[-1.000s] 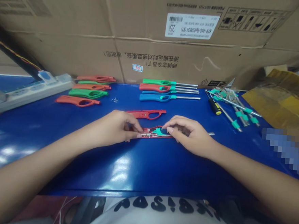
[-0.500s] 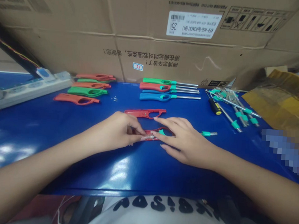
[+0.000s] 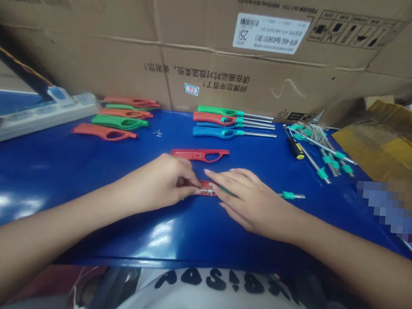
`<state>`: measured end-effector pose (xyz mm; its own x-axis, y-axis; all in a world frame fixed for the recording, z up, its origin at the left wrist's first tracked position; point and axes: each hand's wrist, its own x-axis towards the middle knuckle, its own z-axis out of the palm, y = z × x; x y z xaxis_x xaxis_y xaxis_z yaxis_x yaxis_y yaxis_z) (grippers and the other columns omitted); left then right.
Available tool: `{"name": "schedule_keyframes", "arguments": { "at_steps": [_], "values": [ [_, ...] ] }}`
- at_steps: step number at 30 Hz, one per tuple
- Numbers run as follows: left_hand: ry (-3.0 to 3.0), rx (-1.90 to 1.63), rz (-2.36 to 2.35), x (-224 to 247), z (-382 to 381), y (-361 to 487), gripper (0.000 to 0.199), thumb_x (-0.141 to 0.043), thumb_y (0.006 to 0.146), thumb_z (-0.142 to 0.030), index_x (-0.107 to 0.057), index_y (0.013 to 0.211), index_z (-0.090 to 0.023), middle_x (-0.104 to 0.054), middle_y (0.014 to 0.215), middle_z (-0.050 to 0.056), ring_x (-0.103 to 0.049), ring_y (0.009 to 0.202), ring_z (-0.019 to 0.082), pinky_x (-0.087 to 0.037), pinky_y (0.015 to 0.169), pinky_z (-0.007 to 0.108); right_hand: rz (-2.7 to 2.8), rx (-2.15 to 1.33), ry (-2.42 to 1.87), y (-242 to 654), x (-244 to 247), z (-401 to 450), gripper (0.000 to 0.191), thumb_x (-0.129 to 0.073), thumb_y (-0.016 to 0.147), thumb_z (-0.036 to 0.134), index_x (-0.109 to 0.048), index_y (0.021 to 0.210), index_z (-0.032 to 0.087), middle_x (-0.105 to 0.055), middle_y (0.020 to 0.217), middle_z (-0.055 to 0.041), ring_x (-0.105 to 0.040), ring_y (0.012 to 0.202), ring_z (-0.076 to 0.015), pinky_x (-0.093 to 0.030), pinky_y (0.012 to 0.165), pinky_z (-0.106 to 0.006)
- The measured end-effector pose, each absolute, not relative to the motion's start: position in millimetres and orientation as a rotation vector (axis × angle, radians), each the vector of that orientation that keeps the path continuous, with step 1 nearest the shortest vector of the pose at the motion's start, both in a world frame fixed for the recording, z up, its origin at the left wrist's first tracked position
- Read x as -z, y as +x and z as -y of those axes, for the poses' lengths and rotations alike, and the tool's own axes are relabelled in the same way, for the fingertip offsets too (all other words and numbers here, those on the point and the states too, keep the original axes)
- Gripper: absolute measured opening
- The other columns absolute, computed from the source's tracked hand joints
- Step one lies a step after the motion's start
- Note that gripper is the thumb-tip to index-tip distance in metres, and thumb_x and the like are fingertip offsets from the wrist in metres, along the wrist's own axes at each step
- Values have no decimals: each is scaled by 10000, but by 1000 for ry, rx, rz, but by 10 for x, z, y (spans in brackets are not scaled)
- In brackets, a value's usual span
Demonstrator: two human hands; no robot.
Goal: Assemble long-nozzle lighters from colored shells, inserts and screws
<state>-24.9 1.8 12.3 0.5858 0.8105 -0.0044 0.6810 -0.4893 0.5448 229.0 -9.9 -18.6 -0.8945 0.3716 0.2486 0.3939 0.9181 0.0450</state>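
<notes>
A red lighter shell half with small metal parts inside lies in front of me on the blue table. My left hand is closed, thumb and fingers pinching the left end of this shell. Over its right part lies my right hand, its fingers around the shell and hiding most of it. A metal lighter tube with a green collar sticks out to the right from beneath that hand. Just beyond my hands rests a second red shell half, open side up, touched by neither hand.
Orange and green shell halves lie at back left beside a white power strip. Assembled lighters line the back middle. At right are loose tubes, a screwdriver and a brown carton. Cardboard stands behind.
My right hand has shifted slightly and now covers more of the shell. The protruding tube has moved a little right and toward me. My left hand keeps its pinch.
</notes>
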Motion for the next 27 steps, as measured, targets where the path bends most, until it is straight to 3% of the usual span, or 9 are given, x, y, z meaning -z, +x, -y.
{"name": "schedule_keyframes", "arguments": {
  "at_steps": [5, 14, 27],
  "values": [
    [2357, -359, -1126, -110, 27, -249, 146, -697, 912, -286, -823, 967, -235, -731, 821, 18, -669, 680, 127, -484, 642, 234, 2810, 133, -491, 2279, 215, 99, 305, -422, 1025, 131, -682, 1179, 95, -549, 1493, -130, -571, 1273, -240, -453, 1062, -481],
    [2367, -371, -1096, -93, 52, -209, 166, -706, 897, -326, -787, 878, -182, -705, 797, 29, -635, 635, 120, -471, 599, 228, 2707, 45, -452, 2305, 272, 33, 292, -464, 1019, 146, -666, 1220, 84, -654, 1366, -149, -655, 1167, -214, -519, 980, -433],
    [2306, -376, -1090, -87, 38, -207, 85, -694, 908, -234, -761, 906, -182, -724, 877, 31, -672, 752, 141, -500, 693, 230, 2664, 87, -436, 2310, 283, 30, 286, -471, 1024, 165, -700, 1191, 134, -694, 1314, -118, -674, 1142, -210, -544, 909, -400]
  ]
}}
